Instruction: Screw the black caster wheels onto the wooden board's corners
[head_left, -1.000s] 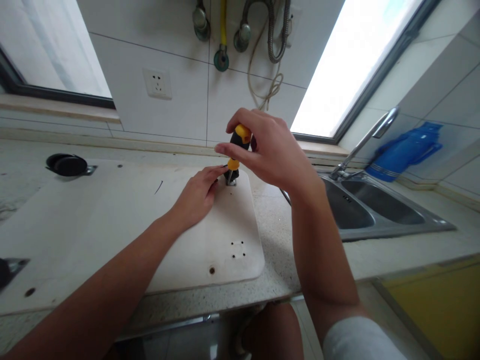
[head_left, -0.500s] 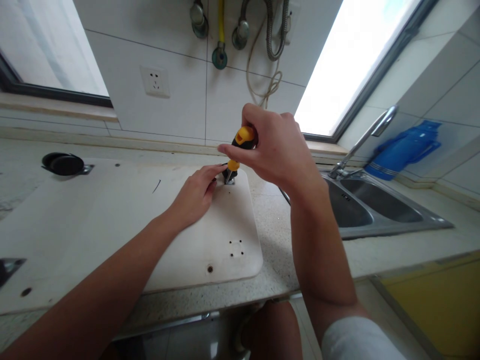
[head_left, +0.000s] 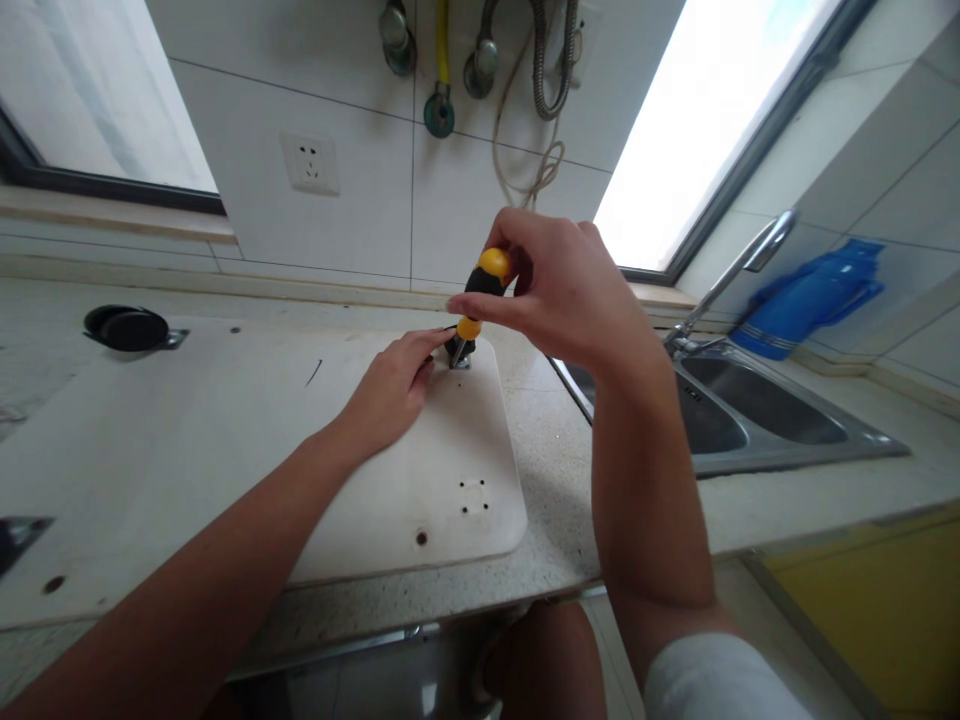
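My right hand (head_left: pixel 559 285) is closed round the handle of a yellow and black screwdriver (head_left: pixel 487 275), held tilted with its shaft pointing down. The screwdriver's tip meets the metal plate of a black caster (head_left: pixel 466 348) near the far right corner of a white board (head_left: pixel 375 510). On the board lies my left hand (head_left: pixel 394 390), its fingers stretched to the caster and touching it; the fingertips are partly hidden. Any screw under the tip is too small to make out. Another black caster (head_left: pixel 135 328) is fixed at the board's far left.
The board lies on a speckled countertop (head_left: pixel 559 500). To the right is a steel double sink (head_left: pixel 795 455) with a tap (head_left: pixel 769 245) and a blue thermos jug (head_left: pixel 814 300). The near right corner of the board has several small holes. A socket (head_left: pixel 310 163) and pipes are on the wall.
My right hand has shifted slightly right and turned, its grip on the screwdriver handle a little looser. The left hand and the board have stayed in place.
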